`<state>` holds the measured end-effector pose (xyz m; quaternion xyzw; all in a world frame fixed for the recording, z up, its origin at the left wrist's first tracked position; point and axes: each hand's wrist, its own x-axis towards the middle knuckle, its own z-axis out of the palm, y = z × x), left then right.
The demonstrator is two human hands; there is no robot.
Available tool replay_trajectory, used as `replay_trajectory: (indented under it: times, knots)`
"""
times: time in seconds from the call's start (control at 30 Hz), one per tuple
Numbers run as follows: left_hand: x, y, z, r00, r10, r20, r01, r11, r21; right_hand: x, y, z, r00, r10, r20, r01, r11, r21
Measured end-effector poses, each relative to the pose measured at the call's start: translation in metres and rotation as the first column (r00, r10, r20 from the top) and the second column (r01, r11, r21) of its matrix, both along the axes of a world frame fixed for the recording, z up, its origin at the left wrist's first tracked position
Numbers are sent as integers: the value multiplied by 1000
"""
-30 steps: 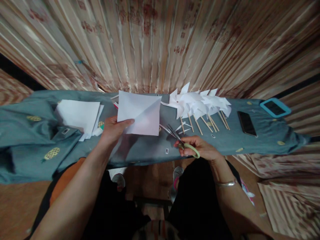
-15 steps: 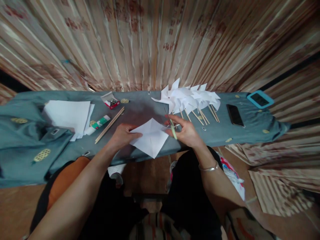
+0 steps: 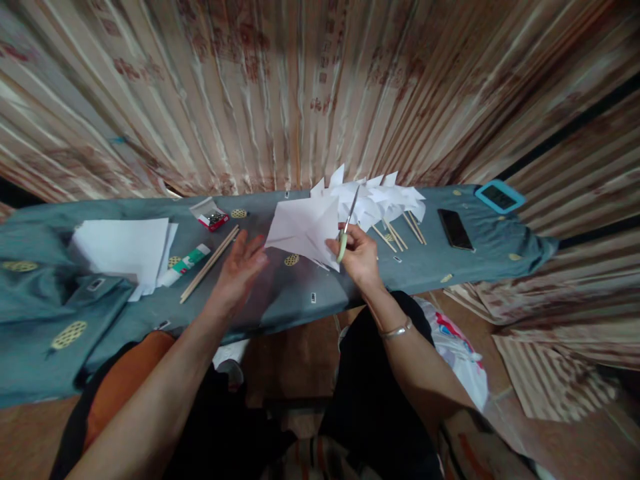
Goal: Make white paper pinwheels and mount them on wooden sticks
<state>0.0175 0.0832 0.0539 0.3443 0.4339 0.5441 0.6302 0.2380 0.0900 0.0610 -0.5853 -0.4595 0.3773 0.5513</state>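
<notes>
My right hand (image 3: 361, 255) grips light-green-handled scissors (image 3: 343, 244), their blades pointing up and away. The same hand's thumb and fingers also pinch the right edge of a white paper square (image 3: 303, 223) with crease or cut lines, held above the cloth. To the left of the paper, my left hand (image 3: 240, 270) is open, its fingers spread and slightly blurred. Its fingertips are close to the paper's left corner; I cannot tell whether they touch. Behind the scissors lie several white paper pinwheels (image 3: 373, 200) on wooden sticks (image 3: 395, 235), partly hidden by the paper.
Left on the grey-blue cloth (image 3: 280, 293) are a paper stack (image 3: 120, 250), a green-and-white glue stick (image 3: 186, 264), wooden sticks (image 3: 209, 265) and an open red box (image 3: 213, 217) of small metal pieces. A phone (image 3: 455, 229) and blue-framed device (image 3: 499, 197) lie right. Curtains (image 3: 280, 100) hang behind.
My left hand has let go of the paper and opened. The paper has turned and moved up and away, now held by my right hand, and the scissors have tilted to the right.
</notes>
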Motion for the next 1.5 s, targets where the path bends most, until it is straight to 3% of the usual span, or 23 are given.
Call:
replay_trajectory:
  times: [0.1,0.13,0.33,0.5,0.67,0.8,0.9,1.0,1.07,1.23,1.5]
  knots:
    - [21,-16,-1,978,-205,41,206,978,-29,-16,-2,-5,998,28,-54,-29,999,-19]
    - [27,-19,-1,977,-205,61,207,978,-31,-22,-3,-6,997,56,-54,-57,998,-21]
    - [35,-19,0,999,37,30,-34,993,-110,-43,-9,-13,978,173,-119,-184,979,-89]
    - [22,-10,-5,990,122,-71,-126,991,-48,-42,-8,-11,935,200,-294,-248,959,-135]
    - [3,5,-12,937,207,-281,-202,978,47,-40,-18,-9,912,248,-327,-316,932,-175]
    - [-15,24,-18,850,322,-417,-262,945,197,-36,-33,-15,900,374,-225,-419,885,-202]
    - [-25,36,-23,808,365,-462,-283,929,239,-30,-44,-16,884,467,-11,-454,853,-256]
    - [-28,43,-27,804,403,-437,-322,913,250,-23,-49,-14,786,537,307,-446,836,-320]
    - [-28,45,-31,806,416,-421,-329,906,265,-20,-50,-13,722,592,359,-473,801,-368]
    - [-22,42,-37,831,385,-400,-279,912,300,-22,-48,-20,704,702,110,-608,676,-417]
    - [-12,32,-30,879,319,-354,-215,929,303,-29,-44,-18,724,686,-76,-651,642,-404]
